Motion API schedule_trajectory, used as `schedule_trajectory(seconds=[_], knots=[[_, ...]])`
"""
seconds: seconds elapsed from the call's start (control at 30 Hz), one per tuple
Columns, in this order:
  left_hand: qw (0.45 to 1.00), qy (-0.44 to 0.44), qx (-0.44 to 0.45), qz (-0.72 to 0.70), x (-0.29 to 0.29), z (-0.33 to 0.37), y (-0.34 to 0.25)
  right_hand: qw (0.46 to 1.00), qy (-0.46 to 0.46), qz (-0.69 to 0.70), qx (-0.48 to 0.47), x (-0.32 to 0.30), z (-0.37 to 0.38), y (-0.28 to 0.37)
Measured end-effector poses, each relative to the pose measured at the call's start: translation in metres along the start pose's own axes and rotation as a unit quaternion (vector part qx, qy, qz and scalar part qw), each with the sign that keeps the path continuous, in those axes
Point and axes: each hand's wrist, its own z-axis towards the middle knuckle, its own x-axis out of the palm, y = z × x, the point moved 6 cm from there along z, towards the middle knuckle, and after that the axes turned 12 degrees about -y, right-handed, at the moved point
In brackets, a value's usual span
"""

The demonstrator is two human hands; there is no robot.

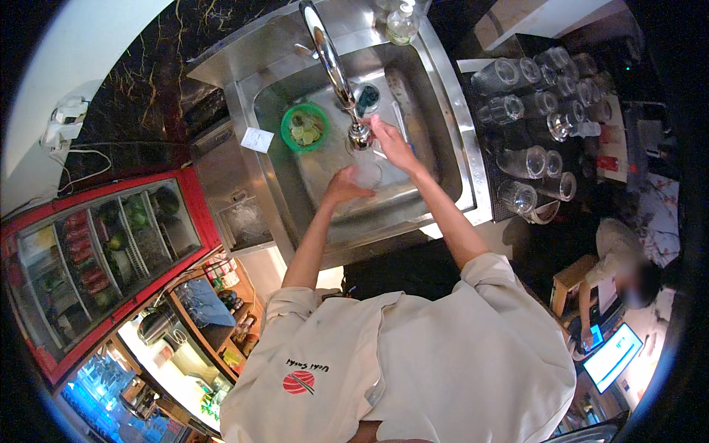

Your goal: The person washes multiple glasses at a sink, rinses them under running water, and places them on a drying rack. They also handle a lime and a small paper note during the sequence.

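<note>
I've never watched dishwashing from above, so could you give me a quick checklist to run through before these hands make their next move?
1. Glass held: ok, the left hand has it.
2. Glass under the faucet: ok, just below its head.
3. Right hand gripping something: cannot tell; its fingers are at the faucet's head.
4. Green basket out of the way: ok, apart from both hands, with citrus slices in it.
5. Paper outside the basin: ok, on the sink's left rim.
6. Glass clean: cannot tell.
</note>
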Motion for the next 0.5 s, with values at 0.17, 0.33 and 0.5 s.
schedule_trajectory(seconds=[0.17, 0.33, 0.5], knots=[[0.998, 0.055, 0.015, -0.032, 0.016, 0.006, 0.038, 0.985, -0.012, 0.037, 0.167, -0.015, -0.003, -0.062], [0.91, 0.224, -0.288, -0.194, 0.035, -0.011, 0.067, 0.971, -0.014, 0.032, 0.235, -0.001, -0.012, -0.103], [0.869, 0.24, -0.294, -0.317, 0.038, -0.017, 0.054, 0.975, -0.008, 0.118, 0.19, 0.022, -0.02, -0.093]])
